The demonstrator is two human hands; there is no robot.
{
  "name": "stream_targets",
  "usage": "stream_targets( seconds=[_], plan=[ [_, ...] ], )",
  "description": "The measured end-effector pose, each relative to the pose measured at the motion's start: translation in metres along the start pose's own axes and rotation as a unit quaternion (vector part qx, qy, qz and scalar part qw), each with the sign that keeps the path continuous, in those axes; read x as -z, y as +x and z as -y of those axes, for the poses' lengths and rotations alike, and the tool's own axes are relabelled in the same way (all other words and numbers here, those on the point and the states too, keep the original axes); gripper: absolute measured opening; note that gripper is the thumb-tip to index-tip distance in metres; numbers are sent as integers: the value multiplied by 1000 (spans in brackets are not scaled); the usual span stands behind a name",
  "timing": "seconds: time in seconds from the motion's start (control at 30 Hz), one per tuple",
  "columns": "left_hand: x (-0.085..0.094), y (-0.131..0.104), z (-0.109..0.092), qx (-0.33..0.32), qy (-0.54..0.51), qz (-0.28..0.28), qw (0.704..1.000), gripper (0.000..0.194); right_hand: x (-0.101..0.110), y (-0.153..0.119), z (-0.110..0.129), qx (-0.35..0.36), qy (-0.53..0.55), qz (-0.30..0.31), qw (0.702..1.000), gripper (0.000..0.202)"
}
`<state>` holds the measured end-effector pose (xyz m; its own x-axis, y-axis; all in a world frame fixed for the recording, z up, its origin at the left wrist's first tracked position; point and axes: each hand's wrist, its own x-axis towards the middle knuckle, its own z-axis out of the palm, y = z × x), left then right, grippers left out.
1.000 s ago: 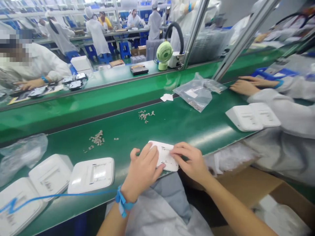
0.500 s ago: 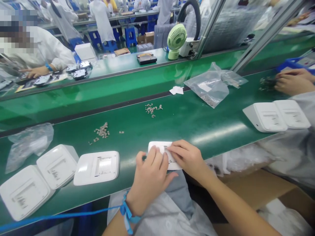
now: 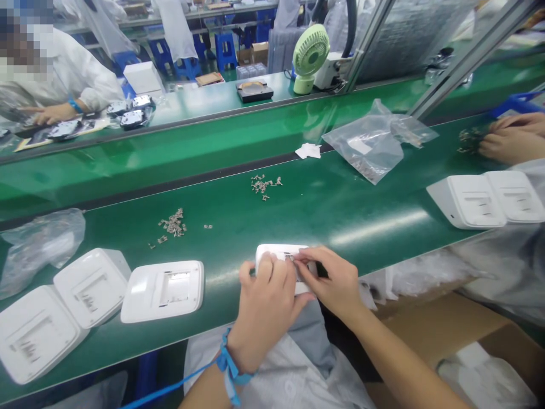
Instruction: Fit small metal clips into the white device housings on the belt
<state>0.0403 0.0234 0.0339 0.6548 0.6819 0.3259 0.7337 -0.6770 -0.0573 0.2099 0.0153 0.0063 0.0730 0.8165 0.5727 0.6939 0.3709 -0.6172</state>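
A white plastic housing (image 3: 279, 248) lies at the table's front edge, largely covered by my hands. My left hand (image 3: 264, 301) grips it, fingers bent over its top and thumb along the near side. With thumb and index finger together, my right hand (image 3: 334, 281) pinches a small metal piece (image 3: 290, 258) at the housing's recess; the fingers partly hide it. Beyond are two loose piles of small metal clips, the left pile (image 3: 174, 223) and the middle pile (image 3: 263, 185), with a single clip (image 3: 208, 226) between them.
At left are a flat white housing (image 3: 145, 289), two more housings (image 3: 96, 278) and a clear bag (image 3: 42, 238). White slips (image 3: 308, 150), a bag of parts (image 3: 368, 147) and a green fan (image 3: 310, 54) are farther back. Another person's hands (image 3: 511, 139) work at right, near two housings (image 3: 477, 199).
My right hand's fingertips have shifted slightly on the housing's recess, and more of the small metal piece shows. My left hand keeps its hold. The view has tilted a little.
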Motion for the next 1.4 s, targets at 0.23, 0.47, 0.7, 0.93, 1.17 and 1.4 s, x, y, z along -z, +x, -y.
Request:
stream_targets(
  seconds=[0.23,0.47,0.7,0.93,1.17,1.4],
  plan=[
    [2,0,0,0,-4,13,1000,57,2,0,-1,34,2,36,999,22],
    [1,-3,0,-1,-9,6,1000,59,4,-1,-6,88,-37,51,994,30],
    [5,-14,5,-6,-49,-14,999,53,-3,10,-4,33,-76,45,996,26],
    [13,-75,18,234,37,-116,965,52,-8,8,7,25,-147,45,988,22],
    [14,-103,28,306,89,-67,945,64,-22,0,17,-10,-235,1,972,15],
    [22,-138,69,143,-80,-163,973,34,-37,9,34,24,-156,21,987,16]
  ],
)
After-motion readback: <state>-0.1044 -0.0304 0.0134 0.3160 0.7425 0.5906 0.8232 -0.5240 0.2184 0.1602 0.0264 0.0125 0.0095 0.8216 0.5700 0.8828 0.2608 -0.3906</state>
